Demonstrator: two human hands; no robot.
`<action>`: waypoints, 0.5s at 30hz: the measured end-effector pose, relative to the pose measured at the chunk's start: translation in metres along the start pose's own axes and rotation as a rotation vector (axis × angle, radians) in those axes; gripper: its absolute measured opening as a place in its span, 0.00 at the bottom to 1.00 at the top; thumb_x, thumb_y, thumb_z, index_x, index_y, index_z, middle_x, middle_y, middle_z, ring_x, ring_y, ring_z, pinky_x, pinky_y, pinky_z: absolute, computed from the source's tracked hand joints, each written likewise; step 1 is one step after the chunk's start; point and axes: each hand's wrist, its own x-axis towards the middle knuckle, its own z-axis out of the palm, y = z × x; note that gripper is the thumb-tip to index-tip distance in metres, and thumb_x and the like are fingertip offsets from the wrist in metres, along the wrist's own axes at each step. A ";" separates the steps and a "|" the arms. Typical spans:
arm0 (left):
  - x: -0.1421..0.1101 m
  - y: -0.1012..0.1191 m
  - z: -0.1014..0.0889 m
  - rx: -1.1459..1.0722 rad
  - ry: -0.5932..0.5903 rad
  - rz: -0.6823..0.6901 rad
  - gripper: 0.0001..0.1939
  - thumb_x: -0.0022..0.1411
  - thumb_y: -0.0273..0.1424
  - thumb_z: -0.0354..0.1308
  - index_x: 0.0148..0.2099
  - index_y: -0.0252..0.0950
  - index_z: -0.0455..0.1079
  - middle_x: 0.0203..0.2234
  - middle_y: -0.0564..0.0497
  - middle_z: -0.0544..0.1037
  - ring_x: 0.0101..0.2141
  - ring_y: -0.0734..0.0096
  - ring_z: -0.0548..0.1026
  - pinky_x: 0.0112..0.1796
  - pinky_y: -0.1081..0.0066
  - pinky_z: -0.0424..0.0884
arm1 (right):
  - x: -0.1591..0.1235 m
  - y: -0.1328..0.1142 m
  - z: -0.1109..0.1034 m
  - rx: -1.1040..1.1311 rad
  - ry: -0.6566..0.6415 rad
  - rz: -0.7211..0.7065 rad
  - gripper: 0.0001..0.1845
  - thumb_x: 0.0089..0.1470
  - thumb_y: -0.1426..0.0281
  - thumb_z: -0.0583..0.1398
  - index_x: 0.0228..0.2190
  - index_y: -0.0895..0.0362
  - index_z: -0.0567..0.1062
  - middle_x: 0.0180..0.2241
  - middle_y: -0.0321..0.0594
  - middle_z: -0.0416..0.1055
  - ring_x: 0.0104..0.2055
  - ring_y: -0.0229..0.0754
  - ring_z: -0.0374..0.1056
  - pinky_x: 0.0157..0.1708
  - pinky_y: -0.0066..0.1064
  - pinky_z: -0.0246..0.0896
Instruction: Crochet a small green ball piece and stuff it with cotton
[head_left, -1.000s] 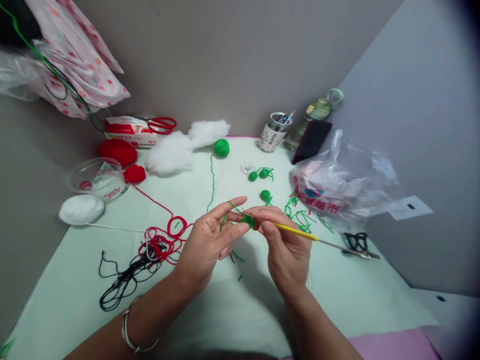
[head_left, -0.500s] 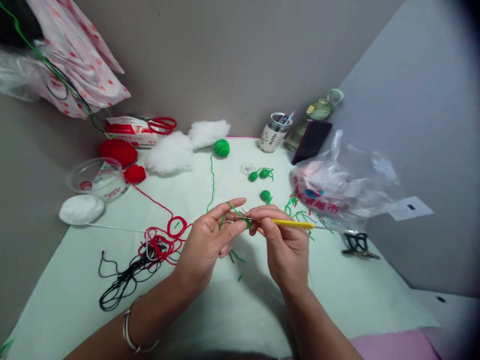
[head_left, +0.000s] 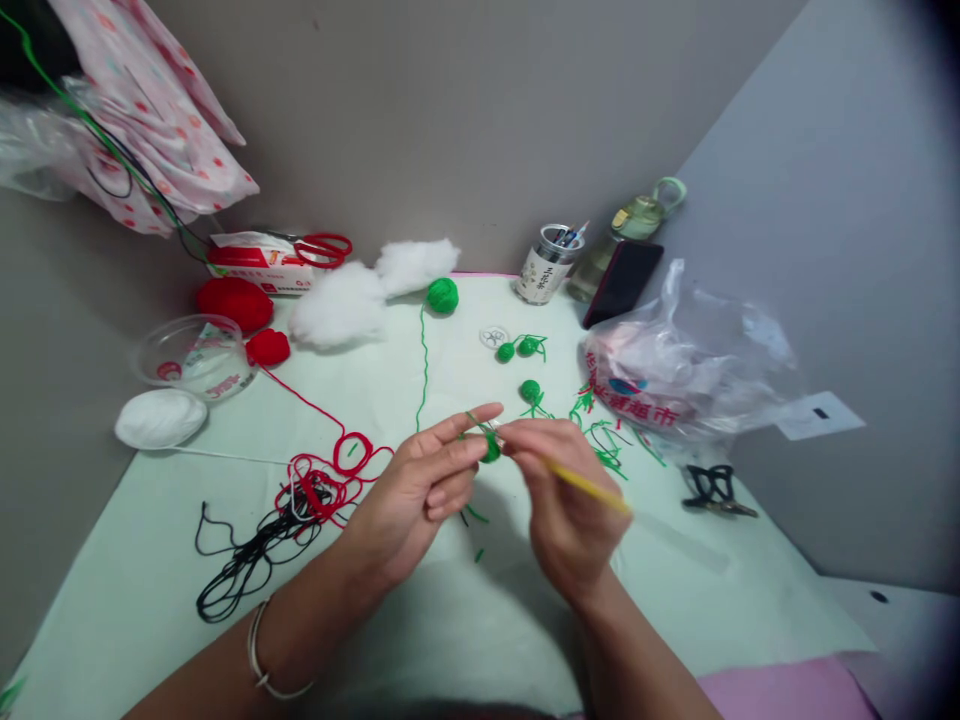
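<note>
My left hand (head_left: 420, 490) pinches a small green crocheted piece (head_left: 491, 447) between thumb and fingers, with green yarn (head_left: 424, 360) wound over the index finger. That strand runs back to a green yarn ball (head_left: 442, 295) near the wall. My right hand (head_left: 562, 495) grips a yellow-handled crochet hook (head_left: 589, 487), its tip at the green piece and its handle slanting down to the right. Both hands hover just above the pale green table (head_left: 450, 620).
Three small green balls (head_left: 517, 350) lie beyond my hands, with green scraps beside a plastic bag (head_left: 675, 370). Red yarn (head_left: 330, 480) and black cord (head_left: 240, 560) tangle at the left. White stuffing (head_left: 345, 300), red scissors (head_left: 322, 248), a clear bowl (head_left: 195, 355), a tin, a phone and black snips (head_left: 716, 490) ring the edges.
The hook's handle has swung from pointing right to slanting down and right. The green piece and my fingertips shifted slightly together; my left fingers curled closer.
</note>
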 end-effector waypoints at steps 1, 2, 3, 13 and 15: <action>0.001 0.001 -0.001 -0.002 0.001 0.016 0.16 0.56 0.28 0.75 0.48 0.31 0.84 0.20 0.63 0.61 0.17 0.89 0.46 0.18 0.82 0.46 | 0.003 0.001 -0.002 0.112 0.017 0.079 0.12 0.69 0.72 0.60 0.43 0.48 0.84 0.35 0.39 0.80 0.34 0.42 0.76 0.35 0.37 0.73; 0.001 0.002 -0.001 0.009 0.008 0.035 0.16 0.57 0.27 0.74 0.48 0.32 0.84 0.20 0.63 0.62 0.17 0.90 0.46 0.18 0.82 0.46 | 0.005 0.002 -0.003 0.233 0.036 0.163 0.12 0.70 0.70 0.59 0.42 0.49 0.84 0.34 0.38 0.79 0.32 0.40 0.74 0.33 0.36 0.72; 0.002 0.002 -0.002 0.027 0.013 0.053 0.16 0.56 0.27 0.74 0.48 0.33 0.84 0.21 0.61 0.65 0.17 0.90 0.48 0.18 0.82 0.46 | 0.008 0.002 -0.004 0.348 0.039 0.236 0.12 0.70 0.69 0.59 0.41 0.50 0.84 0.34 0.38 0.78 0.30 0.39 0.73 0.31 0.34 0.71; 0.000 -0.005 -0.001 0.230 0.032 0.123 0.17 0.60 0.30 0.74 0.52 0.41 0.83 0.36 0.53 0.79 0.18 0.91 0.58 0.20 0.79 0.53 | 0.009 0.005 0.000 0.545 -0.019 0.448 0.09 0.68 0.64 0.64 0.39 0.49 0.86 0.37 0.36 0.79 0.31 0.35 0.72 0.34 0.30 0.69; -0.001 -0.004 -0.002 0.239 0.033 0.131 0.16 0.60 0.30 0.74 0.51 0.42 0.84 0.34 0.55 0.78 0.18 0.90 0.58 0.20 0.78 0.53 | 0.012 0.005 0.000 0.606 -0.008 0.475 0.10 0.68 0.64 0.63 0.37 0.50 0.85 0.37 0.37 0.79 0.31 0.35 0.73 0.33 0.30 0.70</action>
